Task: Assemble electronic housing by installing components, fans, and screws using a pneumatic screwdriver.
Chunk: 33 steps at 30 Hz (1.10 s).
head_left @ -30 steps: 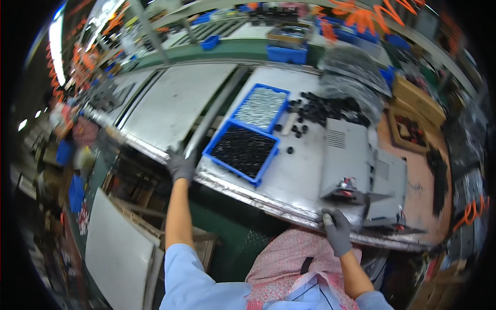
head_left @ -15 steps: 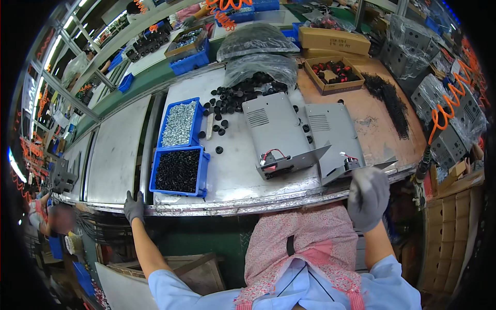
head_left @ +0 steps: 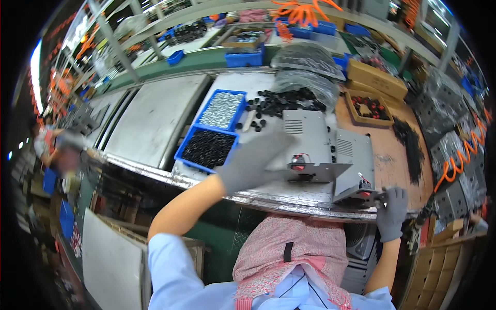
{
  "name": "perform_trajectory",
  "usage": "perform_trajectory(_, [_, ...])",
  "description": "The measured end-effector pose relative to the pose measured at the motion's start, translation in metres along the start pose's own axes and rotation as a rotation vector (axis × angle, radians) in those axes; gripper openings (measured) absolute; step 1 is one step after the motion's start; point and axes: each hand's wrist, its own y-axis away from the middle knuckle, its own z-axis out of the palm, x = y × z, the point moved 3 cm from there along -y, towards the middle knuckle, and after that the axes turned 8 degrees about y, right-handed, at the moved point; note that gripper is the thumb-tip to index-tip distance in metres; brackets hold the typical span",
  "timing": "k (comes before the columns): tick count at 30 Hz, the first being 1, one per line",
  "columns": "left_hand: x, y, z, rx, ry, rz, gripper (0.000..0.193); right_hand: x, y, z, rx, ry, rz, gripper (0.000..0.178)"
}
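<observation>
Two grey sheet-metal panels with vent slots and a bent front flange lie side by side on the bench: a left panel (head_left: 305, 126) and a right panel (head_left: 355, 147). Red and white wires with small connectors show at both flanges. My left hand (head_left: 258, 160), in a grey glove and blurred, reaches over the bench toward the left panel's flange, fingers stretched out and apparently holding nothing. At the right panel's front right corner, my gloved right hand (head_left: 392, 214) is closed on the flange end. Black round caps (head_left: 289, 101) lie loose behind the panels.
A blue bin of silvery metal parts (head_left: 223, 109) and a blue bin of black parts (head_left: 207, 149) stand left of the panels. A cardboard box of red and black parts (head_left: 368, 108) and black cable ties or wires (head_left: 409, 150) lie right. Plastic-wrapped metal housings (head_left: 449, 181) are stacked farther right.
My left hand has left the bench's front edge and swung right toward the panels. My right hand has come down to the right panel's corner. The view has turned left.
</observation>
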Motion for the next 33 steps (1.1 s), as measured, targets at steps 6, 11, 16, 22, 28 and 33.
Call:
perform_trajectory(6, [0.022, -0.055, 0.061, -0.289, -0.242, -0.033, 0.017, 0.025, 0.008, 0.000, 0.105, -0.025, -0.150, 0.024])
perform_trajectory(11, [0.033, -0.012, -0.026, 0.010, -0.257, 0.117, 0.006, 0.023, 0.012, -0.022, 0.141, 0.073, -0.230, 0.028])
perform_trajectory(16, [0.022, 0.060, -0.134, 0.410, -0.309, -0.110, 0.017, 0.021, 0.015, -0.048, 0.186, 0.201, -0.298, 0.028])
perform_trajectory(22, [-0.102, 0.137, -0.204, 0.403, -0.901, -0.270, 0.013, -0.007, -0.014, -0.078, 0.230, 0.191, -0.347, 0.025])
perform_trajectory(28, [-0.220, 0.231, -0.265, 0.484, -1.173, -0.536, 0.029, -0.070, -0.055, -0.104, 0.272, 0.061, -0.478, 0.019])
perform_trajectory(33, [-0.302, 0.310, -0.158, 0.505, -0.466, -1.031, 0.062, -0.133, -0.087, -0.113, 0.273, -0.110, -0.632, 0.019])
